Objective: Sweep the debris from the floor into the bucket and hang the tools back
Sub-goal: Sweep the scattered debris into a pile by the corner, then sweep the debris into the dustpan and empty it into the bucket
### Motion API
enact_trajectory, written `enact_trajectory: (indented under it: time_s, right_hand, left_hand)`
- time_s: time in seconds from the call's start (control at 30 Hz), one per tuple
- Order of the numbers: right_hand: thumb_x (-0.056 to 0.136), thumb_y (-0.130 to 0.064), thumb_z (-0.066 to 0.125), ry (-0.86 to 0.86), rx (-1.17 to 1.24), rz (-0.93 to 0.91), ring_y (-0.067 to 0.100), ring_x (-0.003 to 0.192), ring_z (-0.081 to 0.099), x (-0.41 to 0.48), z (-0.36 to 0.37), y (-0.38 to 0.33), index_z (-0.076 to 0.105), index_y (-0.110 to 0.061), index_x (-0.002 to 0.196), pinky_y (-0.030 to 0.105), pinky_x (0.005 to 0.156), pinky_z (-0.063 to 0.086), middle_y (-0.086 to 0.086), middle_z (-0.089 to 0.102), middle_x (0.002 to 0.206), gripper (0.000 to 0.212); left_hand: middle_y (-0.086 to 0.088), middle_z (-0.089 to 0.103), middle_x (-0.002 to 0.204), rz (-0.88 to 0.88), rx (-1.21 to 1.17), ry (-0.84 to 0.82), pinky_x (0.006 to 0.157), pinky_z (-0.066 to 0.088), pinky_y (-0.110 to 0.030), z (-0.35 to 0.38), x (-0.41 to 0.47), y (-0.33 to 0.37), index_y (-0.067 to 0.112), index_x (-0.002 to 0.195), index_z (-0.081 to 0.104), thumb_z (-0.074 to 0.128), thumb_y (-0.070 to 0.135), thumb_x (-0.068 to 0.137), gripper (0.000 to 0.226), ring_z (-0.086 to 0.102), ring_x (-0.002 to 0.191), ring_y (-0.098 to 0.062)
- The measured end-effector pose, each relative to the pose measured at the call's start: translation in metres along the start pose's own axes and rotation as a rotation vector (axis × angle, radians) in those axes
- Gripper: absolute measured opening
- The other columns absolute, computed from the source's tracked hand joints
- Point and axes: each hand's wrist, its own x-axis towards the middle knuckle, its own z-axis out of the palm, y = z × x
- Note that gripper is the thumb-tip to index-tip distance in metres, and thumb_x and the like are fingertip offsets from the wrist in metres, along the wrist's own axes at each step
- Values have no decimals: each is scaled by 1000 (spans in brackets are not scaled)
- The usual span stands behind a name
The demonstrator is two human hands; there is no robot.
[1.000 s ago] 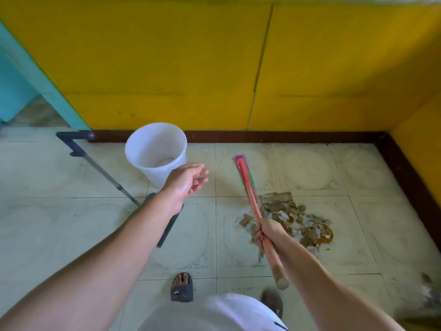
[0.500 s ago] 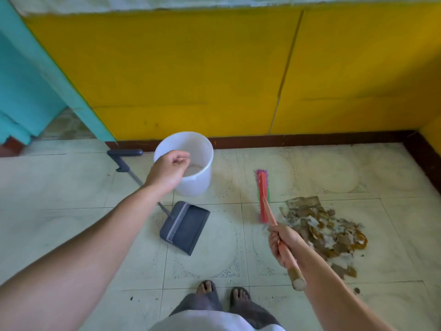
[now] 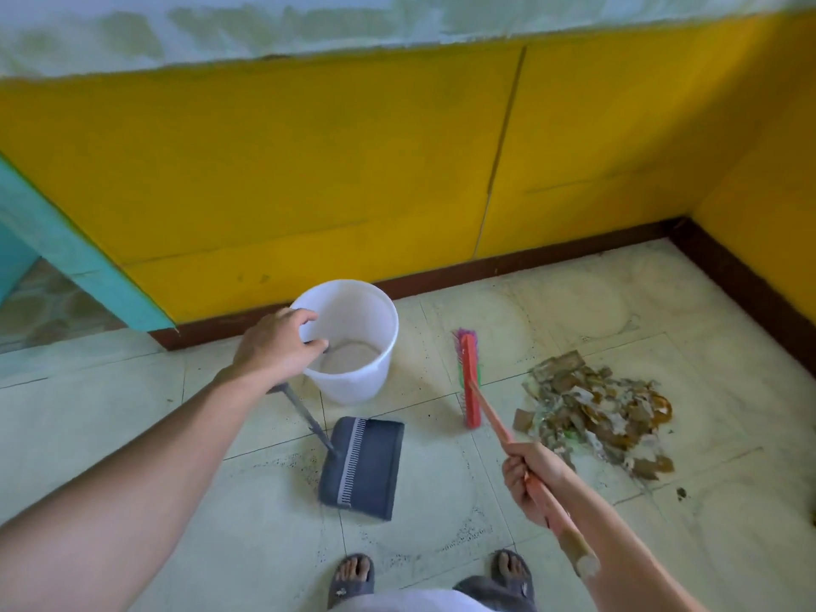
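Observation:
A white bucket [image 3: 382, 346] stands on the tiled floor near the yellow wall. My left hand [image 3: 276, 348] hovers at its left rim and grips the top of the dark dustpan's long handle [image 3: 309, 419]. The dustpan [image 3: 364, 468] rests on the floor in front of the bucket. My right hand [image 3: 527, 479] grips the red broom's handle. The broom's head [image 3: 469, 384], with pink and green bristles, stands on the floor between the bucket and the debris. The pile of brown and white debris [image 3: 596, 413] lies right of the broom.
The yellow wall with a dark skirting [image 3: 508, 262] closes the back and the right corner. A teal door frame [image 3: 66, 254] stands at the left. My sandalled feet [image 3: 351, 578] are at the bottom edge. A few stray crumbs [image 3: 682, 493] lie near the pile.
My left hand has come down beside the bucket rim and taken hold of the dustpan handle, which has lifted off the floor. The broom head stays left of the pile.

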Motion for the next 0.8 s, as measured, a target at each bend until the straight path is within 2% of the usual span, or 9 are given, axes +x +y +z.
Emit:
enact_trajectory:
  time_s: [0.07, 0.1, 0.2, 0.23, 0.3, 0.37, 0.5, 0.67, 0.8]
  right_hand:
    - [99, -20, 45, 14, 50, -10, 5, 21, 38, -5, 22, 11, 39, -14, 61, 9, 24, 32, -5, 39, 33, 39]
    - [98, -20, 45, 14, 62, -10, 5, 21, 39, -10, 31, 15, 39, -14, 60, 9, 24, 32, -5, 39, 33, 39]
    - [98, -21, 47, 40, 88, -28, 5, 21, 40, -21, 50, 28, 40, -14, 60, 10, 23, 33, -5, 40, 33, 39]
    - [97, -20, 47, 56, 90, -35, 5, 21, 40, -25, 54, 31, 40, -14, 60, 10, 23, 33, -5, 40, 33, 38]
    - [98, -20, 47, 76, 77, -51, 4, 21, 40, -31, 59, 36, 40, -14, 60, 10, 23, 32, -5, 40, 34, 38]
    - [98, -20, 46, 97, 63, -55, 4, 22, 39, -36, 62, 42, 40, -15, 59, 11, 24, 31, -6, 39, 34, 40]
    - [97, -20, 48, 137, 73, -85, 4, 22, 38, -45, 62, 51, 41, -15, 58, 11, 24, 30, -6, 39, 36, 40]
    - [96, -23, 51, 179, 81, -119, 4, 25, 38, -56, 45, 57, 44, -16, 60, 12, 26, 31, -7, 40, 40, 38]
    - [96, -23, 51, 214, 96, -162, 4, 26, 36, -63, 30, 55, 43, -16, 66, 12, 26, 30, -6, 40, 41, 32]
  left_hand:
    - [4, 53, 138, 4, -20, -87, 89, 45, -35, -4, 4, -24, 28, 134, 52, 60, 49, 86, 52, 53, 120, -23]
    - [5, 58, 129, 7, -36, -155, 83, 45, -33, -3, 6, -33, 29, 130, 54, 59, 49, 86, 48, 57, 114, -22]
    - [6, 67, 82, 13, -64, -328, 62, 42, -28, 6, 11, -53, 35, 104, 57, 54, 51, 83, 27, 66, 78, -20]
    - [5, 67, 75, 20, -68, -343, 60, 43, -27, 9, 12, -57, 35, 99, 56, 54, 51, 84, 22, 66, 73, -19]
    - [4, 67, 74, 54, -57, -329, 60, 45, -27, 12, 16, -59, 35, 95, 56, 53, 52, 85, 20, 66, 70, -18]
    - [6, 66, 74, 123, 1, -324, 61, 47, -27, 12, 19, -54, 36, 95, 56, 52, 59, 83, 27, 64, 70, -16]
    - [8, 63, 74, 232, 42, -338, 59, 42, -26, 11, 24, -39, 33, 90, 56, 50, 70, 81, 37, 60, 71, -15]
    - [-1, 62, 75, 279, -75, -418, 57, 37, -28, 17, 28, -21, 21, 83, 57, 51, 64, 86, 43, 57, 68, -17]
    - [-3, 56, 64, 359, -64, -334, 54, 32, -29, 24, 32, 4, 18, 73, 52, 49, 64, 87, 48, 53, 61, -22]
